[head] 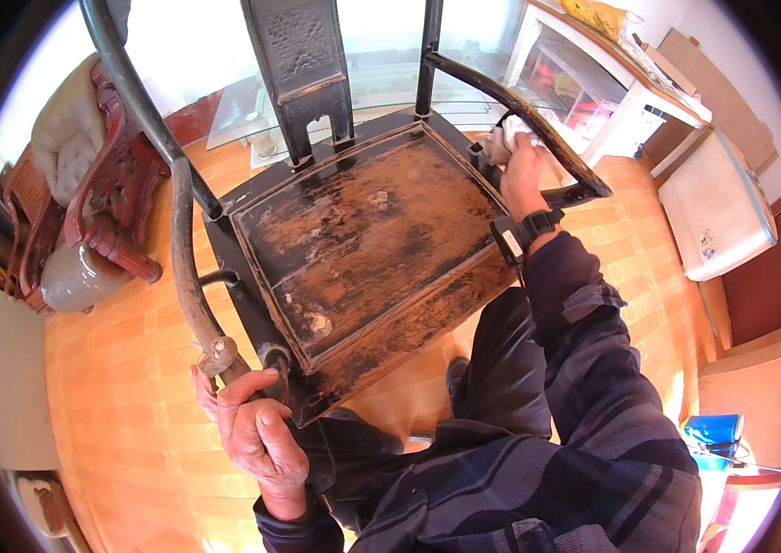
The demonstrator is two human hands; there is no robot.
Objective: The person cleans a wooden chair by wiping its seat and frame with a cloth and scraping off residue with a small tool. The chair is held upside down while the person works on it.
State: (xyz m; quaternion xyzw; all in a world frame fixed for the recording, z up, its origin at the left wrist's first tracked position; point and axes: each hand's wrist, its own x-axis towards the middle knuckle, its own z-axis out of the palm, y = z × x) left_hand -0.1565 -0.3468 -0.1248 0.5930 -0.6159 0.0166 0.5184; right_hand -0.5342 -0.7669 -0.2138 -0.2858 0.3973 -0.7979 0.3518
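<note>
An old wooden armchair with worn dark lacquer stands before me, its seat panel (377,228) scuffed to brown with pale spots. My right hand (523,173) reaches over the seat's right side and presses a crumpled pale cloth (515,131) at the right armrest (542,124). At the front end of the left armrest (190,276), my left hand (255,428) has its fingers curled around or against the tip; the exact grip is partly hidden. The carved back splat (300,55) rises at the far side of the seat.
Behind the chair is a glass shelf (383,93). A carved red wooden seat (110,173) with a cushion stands left. At right are a white table (629,104), a white box (715,207) and a blue container (712,432). My legs are close to the chair's front.
</note>
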